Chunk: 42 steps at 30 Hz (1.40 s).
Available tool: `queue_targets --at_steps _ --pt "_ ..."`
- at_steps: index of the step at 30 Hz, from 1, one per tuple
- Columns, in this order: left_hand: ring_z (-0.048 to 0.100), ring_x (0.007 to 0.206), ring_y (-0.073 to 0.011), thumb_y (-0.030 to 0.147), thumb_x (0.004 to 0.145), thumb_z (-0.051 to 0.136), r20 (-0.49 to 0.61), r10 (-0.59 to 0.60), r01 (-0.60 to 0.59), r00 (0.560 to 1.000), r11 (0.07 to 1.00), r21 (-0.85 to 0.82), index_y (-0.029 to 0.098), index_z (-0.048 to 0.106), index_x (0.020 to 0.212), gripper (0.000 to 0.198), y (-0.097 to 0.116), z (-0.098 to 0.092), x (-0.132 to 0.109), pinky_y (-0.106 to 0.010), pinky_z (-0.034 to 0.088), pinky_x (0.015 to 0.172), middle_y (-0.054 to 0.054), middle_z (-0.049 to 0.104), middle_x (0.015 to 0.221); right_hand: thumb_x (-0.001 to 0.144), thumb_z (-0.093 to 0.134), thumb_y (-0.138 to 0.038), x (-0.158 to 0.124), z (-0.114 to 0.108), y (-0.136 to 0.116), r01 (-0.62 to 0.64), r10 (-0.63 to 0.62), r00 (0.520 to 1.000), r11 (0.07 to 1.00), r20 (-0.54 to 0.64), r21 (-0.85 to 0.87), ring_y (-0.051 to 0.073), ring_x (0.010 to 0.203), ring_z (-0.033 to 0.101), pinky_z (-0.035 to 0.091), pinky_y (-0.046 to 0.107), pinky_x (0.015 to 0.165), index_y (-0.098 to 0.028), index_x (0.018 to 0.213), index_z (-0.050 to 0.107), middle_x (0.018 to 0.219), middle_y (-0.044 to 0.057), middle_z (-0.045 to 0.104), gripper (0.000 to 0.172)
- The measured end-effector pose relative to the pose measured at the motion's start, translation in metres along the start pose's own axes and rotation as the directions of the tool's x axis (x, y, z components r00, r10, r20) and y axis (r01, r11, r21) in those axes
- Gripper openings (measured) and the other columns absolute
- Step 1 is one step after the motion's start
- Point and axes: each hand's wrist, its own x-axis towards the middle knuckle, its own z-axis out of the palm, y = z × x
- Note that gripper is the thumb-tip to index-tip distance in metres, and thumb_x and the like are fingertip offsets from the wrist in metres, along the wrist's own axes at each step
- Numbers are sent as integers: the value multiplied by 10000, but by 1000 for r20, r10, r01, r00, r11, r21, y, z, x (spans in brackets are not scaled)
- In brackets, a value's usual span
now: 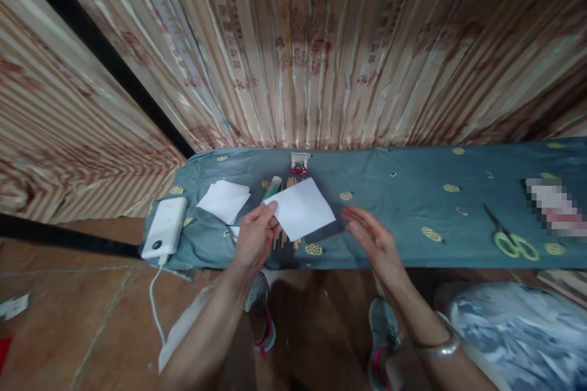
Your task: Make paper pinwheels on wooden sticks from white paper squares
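Observation:
My left hand (254, 235) pinches the near left corner of a white square sheet of paper (303, 208) and holds it just above the blue cloth-covered bench (394, 195). Just right of the sheet hovers my right hand (369, 233), fingers stretched out and apart, holding nothing. Under the sheet lie several thin wooden sticks (290, 184), partly hidden. A green glue tube (272, 188) lies behind my left fingers.
A stack of white paper squares (224, 200) and a white power bank (165, 226) with a cable lie at the left. A small red-and-white box (299, 163) sits at the back. Yellow-handled scissors (511, 238) lie at the right. A curtain hangs behind the bench.

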Motion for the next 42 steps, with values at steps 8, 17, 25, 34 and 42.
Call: queue_targets --at_steps 8,17,25,34,42 --pt "661 616 -139 394 512 855 71 -147 144 987 989 45 134 689 719 371 -44 25 2 -238 536 585 -31 706 677 707 715 -464 2 -23 4 -116 116 993 993 21 -11 149 626 584 498 283 589 -211 828 752 729 18 701 282" --pt "670 678 -170 389 520 858 108 -197 191 975 980 63 120 723 773 393 -49 28 -1 -272 532 630 -66 741 771 639 733 -484 3 -21 -2 -203 203 979 979 -3 29 98 489 416 333 241 456 -180 568 660 493 -25 524 321" --pt "637 634 -149 408 529 853 97 -176 164 979 979 123 126 738 766 387 -53 16 -2 -247 514 577 -51 726 724 593 750 -505 5 -7 -5 -217 218 976 974 -9 65 90 489 403 328 243 467 -183 536 613 501 -32 524 355" --pt "504 420 -72 502 561 805 87 -103 85 991 978 191 136 656 566 396 -53 10 2 -172 390 382 12 610 518 676 701 -523 10 -7 0 -200 198 979 979 48 38 92 509 426 340 227 469 -179 623 670 534 -28 546 349" --pt "504 371 -73 539 528 803 97 -121 100 988 974 201 134 583 515 461 -46 13 3 -173 417 355 12 579 458 776 667 -420 1 -16 -23 16 -46 981 988 -191 -155 186 793 631 495 317 736 -220 931 696 898 43 714 254"
